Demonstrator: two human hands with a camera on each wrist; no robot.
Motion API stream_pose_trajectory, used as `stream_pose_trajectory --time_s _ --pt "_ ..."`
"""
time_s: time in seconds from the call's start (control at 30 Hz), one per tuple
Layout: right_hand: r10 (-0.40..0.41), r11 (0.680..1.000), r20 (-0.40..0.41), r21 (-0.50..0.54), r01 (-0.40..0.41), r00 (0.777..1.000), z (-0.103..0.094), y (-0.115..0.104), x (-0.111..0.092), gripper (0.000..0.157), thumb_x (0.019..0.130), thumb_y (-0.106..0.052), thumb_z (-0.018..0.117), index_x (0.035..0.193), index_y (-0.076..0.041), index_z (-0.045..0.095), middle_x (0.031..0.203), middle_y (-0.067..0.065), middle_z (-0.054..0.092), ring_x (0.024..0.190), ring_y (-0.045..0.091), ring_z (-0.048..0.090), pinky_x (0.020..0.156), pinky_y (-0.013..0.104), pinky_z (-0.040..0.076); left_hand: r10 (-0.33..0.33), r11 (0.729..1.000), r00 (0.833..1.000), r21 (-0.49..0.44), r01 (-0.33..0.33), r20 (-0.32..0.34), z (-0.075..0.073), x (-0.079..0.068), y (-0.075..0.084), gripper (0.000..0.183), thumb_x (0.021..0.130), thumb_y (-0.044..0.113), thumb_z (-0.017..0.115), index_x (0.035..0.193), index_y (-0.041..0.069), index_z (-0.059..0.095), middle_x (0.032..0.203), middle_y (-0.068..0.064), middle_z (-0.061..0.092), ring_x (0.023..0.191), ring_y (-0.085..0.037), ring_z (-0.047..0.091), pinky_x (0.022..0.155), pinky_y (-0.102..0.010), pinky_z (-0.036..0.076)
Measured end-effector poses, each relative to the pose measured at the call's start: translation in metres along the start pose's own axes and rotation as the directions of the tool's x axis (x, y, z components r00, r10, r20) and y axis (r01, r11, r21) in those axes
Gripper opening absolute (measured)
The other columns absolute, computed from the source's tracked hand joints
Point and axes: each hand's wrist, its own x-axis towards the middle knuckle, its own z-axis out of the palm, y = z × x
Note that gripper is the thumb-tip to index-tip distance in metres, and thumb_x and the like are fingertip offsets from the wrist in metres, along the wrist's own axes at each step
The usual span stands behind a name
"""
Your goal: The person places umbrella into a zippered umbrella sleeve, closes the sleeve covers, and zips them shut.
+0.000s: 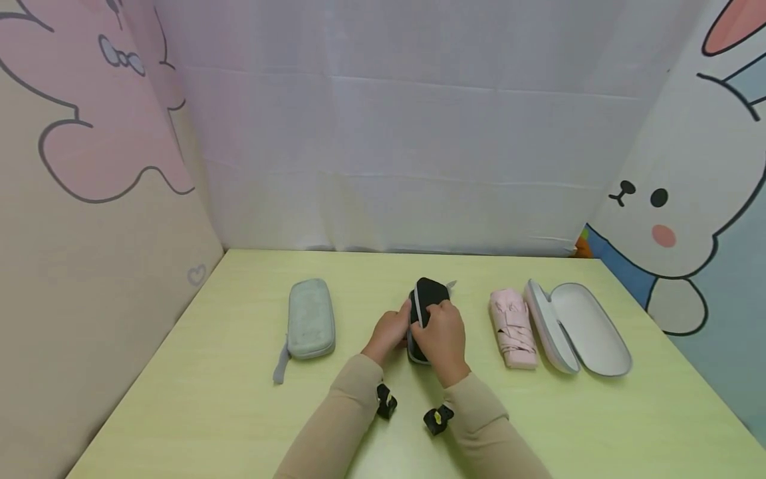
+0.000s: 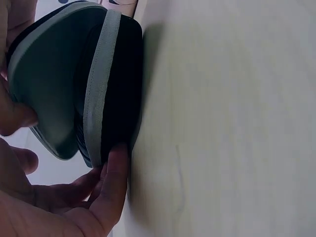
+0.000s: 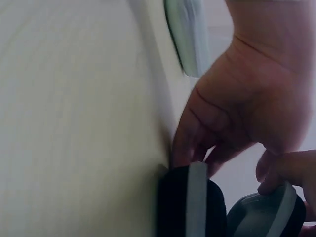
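Note:
A small black pouch with a pale grey zip band lies on the table between both hands. Its lid is lifted away from the base, showing a dark grey-green inner face. The left hand holds the base, its fingers against the side and zip edge close to the tabletop. The right hand pinches the lid, with its thumb on the inner face. What lies inside the pouch is too dark to tell.
A pale green zip pouch with a grey strap lies to the left. To the right is a pink wrapped fabric bundle, beside an open hard case with a white interior. A white cloth hangs behind the table.

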Motion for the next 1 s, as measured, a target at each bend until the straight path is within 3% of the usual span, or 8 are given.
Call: stream_pose_trajectory --time_s 0.17,0.23,0.33,0.57,0.83,1.0 --pt "-0.069 0.996 0.02 -0.057 0.07 0.997 0.008 -0.004 -0.002 0.025 0.07 -0.011 0.077 0.081 0.009 0.066 0.077 0.018 0.054 0.073 0.033 0.054 0.069 0.043 0.047 0.034 0.999 0.999 -0.01 -0.034 -0.002 -0.001 -0.001 -0.001 0.053 0.097 0.047 0.038 0.085 0.0 0.063 0.077 -0.01 0.058 0.068 -0.022 0.054 0.065 -0.032 0.043" --pt "-0.095 0.992 0.029 -0.082 0.097 0.995 0.011 -0.005 -0.002 0.023 0.071 -0.011 0.076 0.077 0.008 0.065 0.074 0.016 0.052 0.071 0.033 0.053 0.068 0.043 0.046 0.057 0.998 0.998 -0.011 -0.057 0.002 -0.002 -0.001 -0.001 0.051 0.096 0.046 0.042 0.07 0.005 0.056 0.064 -0.006 0.051 0.059 -0.019 0.048 0.058 -0.029 0.039" --pt "-0.125 0.986 0.036 -0.111 0.128 0.991 0.016 -0.007 -0.002 0.023 0.072 -0.012 0.076 0.073 0.008 0.064 0.07 0.014 0.05 0.069 0.032 0.051 0.067 0.042 0.046 0.092 0.996 0.996 -0.008 -0.092 0.005 -0.003 0.0 -0.002 0.049 0.094 0.045 0.045 0.058 0.012 0.046 0.056 -0.001 0.042 0.052 -0.015 0.042 0.053 -0.025 0.034" --pt "-0.145 0.984 0.012 -0.101 0.145 0.989 0.021 -0.01 -0.001 0.019 0.07 -0.007 0.074 0.069 0.008 0.063 0.065 0.013 0.047 0.065 0.033 0.049 0.064 0.042 0.044 0.117 0.993 0.993 -0.003 -0.117 -0.013 -0.004 0.005 -0.006 0.048 0.092 0.041 0.051 0.052 0.014 0.043 0.052 0.002 0.039 0.051 -0.013 0.041 0.052 -0.023 0.033" --pt "-0.109 0.991 0.092 -0.07 0.116 0.99 0.022 -0.01 -0.003 0.016 0.065 -0.006 0.075 0.073 0.005 0.066 0.064 0.01 0.046 0.065 0.031 0.049 0.066 0.04 0.043 0.126 0.992 0.992 -0.003 -0.127 -0.02 -0.005 0.008 -0.008 0.048 0.09 0.029 0.055 0.047 0.014 0.042 0.042 0.005 0.035 0.04 -0.01 0.034 0.043 -0.022 0.029" --pt "-0.06 0.997 0.177 0.05 0.052 0.982 0.012 -0.009 -0.001 0.013 0.069 -0.007 0.073 0.076 0.002 0.068 0.067 0.008 0.047 0.064 0.026 0.047 0.061 0.038 0.043 0.115 0.993 0.993 -0.009 -0.115 -0.013 -0.004 0.01 -0.009 0.046 0.091 0.027 0.055 0.048 0.013 0.046 0.043 0.005 0.037 0.04 -0.01 0.036 0.043 -0.021 0.031"
